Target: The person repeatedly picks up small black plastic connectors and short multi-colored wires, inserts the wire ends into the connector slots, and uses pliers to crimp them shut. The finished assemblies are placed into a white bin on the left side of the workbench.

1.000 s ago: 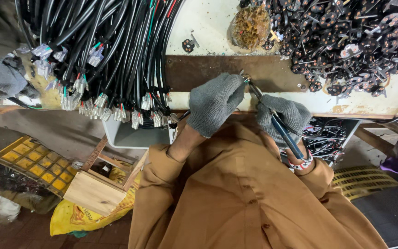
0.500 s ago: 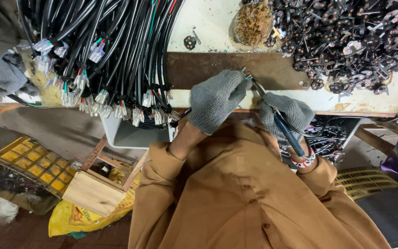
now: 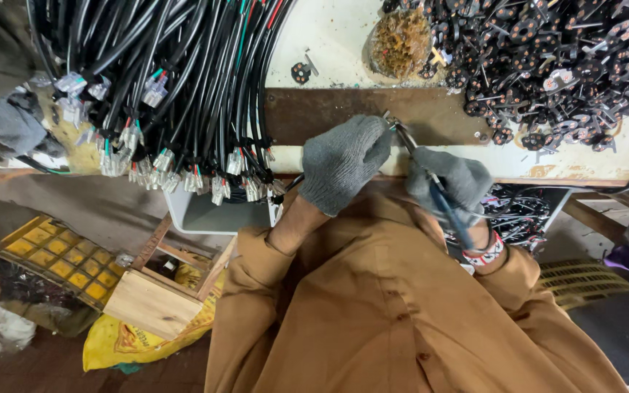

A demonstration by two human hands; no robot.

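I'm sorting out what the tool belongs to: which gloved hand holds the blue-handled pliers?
The right hand grips the blue-handled pliers; the left hand, the other grey-gloved one, is closed at the pliers' tip without the handles.

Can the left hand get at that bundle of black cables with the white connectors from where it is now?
Probably yes. The left hand rests at the bench edge, and the black cables hang just to its left with nothing between them. It seems busy steadying work against the tool in the right hand.
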